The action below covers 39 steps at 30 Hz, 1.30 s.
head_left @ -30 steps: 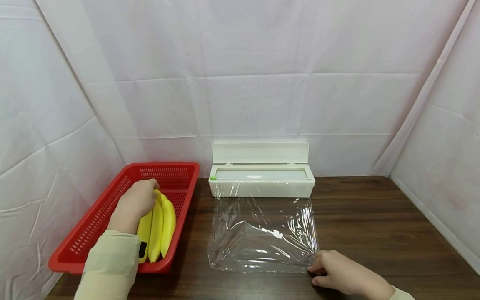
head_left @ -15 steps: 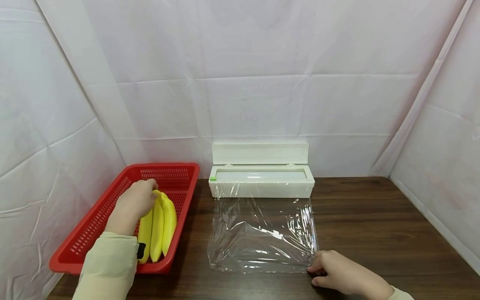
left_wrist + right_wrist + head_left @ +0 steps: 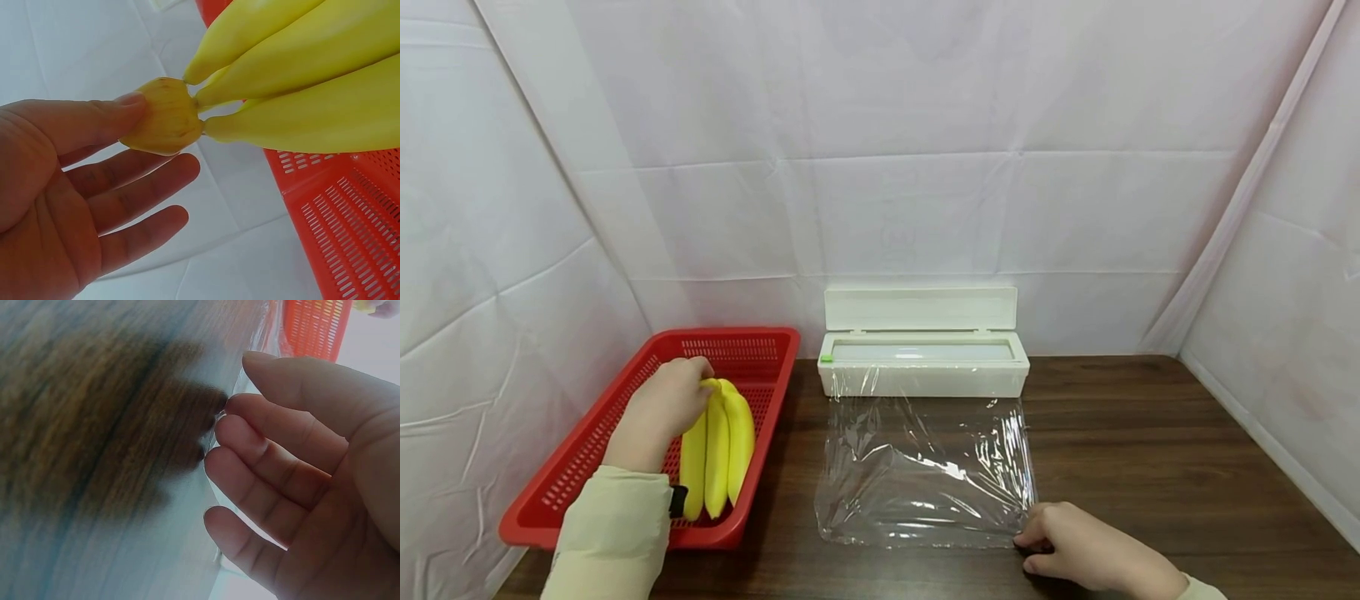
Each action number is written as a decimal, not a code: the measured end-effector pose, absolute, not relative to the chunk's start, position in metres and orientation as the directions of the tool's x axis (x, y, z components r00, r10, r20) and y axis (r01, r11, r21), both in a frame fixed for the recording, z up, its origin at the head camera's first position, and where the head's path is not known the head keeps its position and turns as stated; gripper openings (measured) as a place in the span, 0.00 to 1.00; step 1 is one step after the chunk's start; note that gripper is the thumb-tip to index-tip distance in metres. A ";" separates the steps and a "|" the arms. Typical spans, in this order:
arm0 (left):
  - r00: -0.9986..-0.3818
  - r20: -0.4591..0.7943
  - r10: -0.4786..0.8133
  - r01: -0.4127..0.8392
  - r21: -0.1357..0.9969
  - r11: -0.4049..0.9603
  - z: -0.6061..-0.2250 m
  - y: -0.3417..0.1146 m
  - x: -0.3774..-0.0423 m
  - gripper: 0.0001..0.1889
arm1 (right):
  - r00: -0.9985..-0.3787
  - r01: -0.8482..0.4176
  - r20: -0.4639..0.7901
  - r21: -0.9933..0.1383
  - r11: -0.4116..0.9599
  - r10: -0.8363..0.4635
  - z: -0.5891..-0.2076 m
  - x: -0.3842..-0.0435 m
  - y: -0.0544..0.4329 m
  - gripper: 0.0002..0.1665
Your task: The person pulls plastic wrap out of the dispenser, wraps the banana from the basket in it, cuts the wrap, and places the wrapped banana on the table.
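Observation:
With thumb and fingers, my left hand (image 3: 662, 406) pinches the stem end of a bunch of yellow bananas (image 3: 718, 454) in the red basket (image 3: 512, 529). In the left wrist view the thumb lies on the brownish crown (image 3: 165, 119), and the other fingers extend below it. Clear plastic wrap (image 3: 917, 500) stretches over the table from a white dispenser box (image 3: 925, 382) whose lid stands up. At the wrap's near right corner, the fingertips of my right hand (image 3: 1086, 546) press down on the table. Its thumb stays apart from the fingers in the right wrist view.
A green slider (image 3: 827, 358) sits at the dispenser's left end. White cloth (image 3: 910, 208) hangs behind and on both sides of the dark wooden table (image 3: 1120, 442). The basket's right rim stands between the bananas and the wrap.
The bananas have risen slightly and swung a little to the right at their lower ends. My left forearm has shifted slightly left. The right hand and the wrap stay put.

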<state>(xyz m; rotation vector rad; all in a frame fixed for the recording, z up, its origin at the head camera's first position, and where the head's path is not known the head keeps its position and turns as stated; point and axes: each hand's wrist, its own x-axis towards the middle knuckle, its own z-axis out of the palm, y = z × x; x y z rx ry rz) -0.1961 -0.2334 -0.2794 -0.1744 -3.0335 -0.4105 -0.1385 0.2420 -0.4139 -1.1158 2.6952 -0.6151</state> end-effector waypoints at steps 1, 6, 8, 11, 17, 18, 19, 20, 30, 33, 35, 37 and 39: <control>-0.991 0.092 0.101 0.122 0.261 0.958 -0.279 -0.234 -0.196 0.12 | -0.709 -0.639 0.009 -0.432 0.637 -0.705 -0.414 -0.139 0.242 0.15; -0.987 0.124 0.104 0.133 0.253 0.958 -0.278 -0.233 -0.197 0.12 | -0.698 -0.659 0.033 -0.422 0.623 -0.716 -0.414 -0.140 0.243 0.14; -0.985 0.136 0.107 0.139 0.251 0.958 -0.277 -0.233 -0.197 0.12 | -0.693 -0.666 0.040 -0.418 0.618 -0.720 -0.414 -0.141 0.244 0.14; -0.985 0.141 0.104 0.137 0.253 0.958 -0.276 -0.233 -0.198 0.12 | -0.696 -0.659 0.029 -0.423 0.622 -0.717 -0.414 -0.142 0.244 0.14; -0.985 0.143 0.101 0.134 0.251 0.959 -0.275 -0.232 -0.198 0.12 | -0.704 -0.650 0.021 -0.423 0.632 -0.710 -0.413 -0.140 0.245 0.14; -0.984 0.145 0.102 0.136 0.250 0.959 -0.275 -0.232 -0.198 0.12 | -0.705 -0.650 0.023 -0.422 0.633 -0.709 -0.413 -0.140 0.245 0.14; -0.984 0.146 0.102 0.136 0.250 0.959 -0.275 -0.232 -0.198 0.12 | -0.705 -0.651 0.025 -0.421 0.632 -0.709 -0.413 -0.139 0.245 0.14; -0.984 0.148 0.102 0.137 0.250 0.959 -0.275 -0.232 -0.198 0.12 | -0.705 -0.650 0.025 -0.422 0.632 -0.709 -0.413 -0.139 0.245 0.14; -0.977 0.188 0.105 0.148 0.234 0.961 -0.270 -0.229 -0.196 0.12 | -0.702 -0.658 0.042 -0.422 0.624 -0.711 -0.415 -0.138 0.246 0.14; -0.975 0.199 0.104 0.150 0.233 0.961 -0.269 -0.229 -0.196 0.12 | -0.707 -0.651 0.033 -0.422 0.631 -0.706 -0.414 -0.138 0.245 0.14; -0.974 0.202 0.102 0.149 0.233 0.961 -0.268 -0.229 -0.195 0.12 | -0.712 -0.643 0.023 -0.423 0.639 -0.701 -0.414 -0.139 0.245 0.14; -0.974 0.204 0.097 0.145 0.238 0.960 -0.267 -0.230 -0.195 0.13 | -0.714 -0.639 0.016 -0.422 0.643 -0.700 -0.414 -0.139 0.245 0.15; -0.973 0.209 0.095 0.145 0.239 0.960 -0.265 -0.230 -0.195 0.13 | -0.713 -0.641 0.015 -0.419 0.643 -0.701 -0.414 -0.139 0.245 0.15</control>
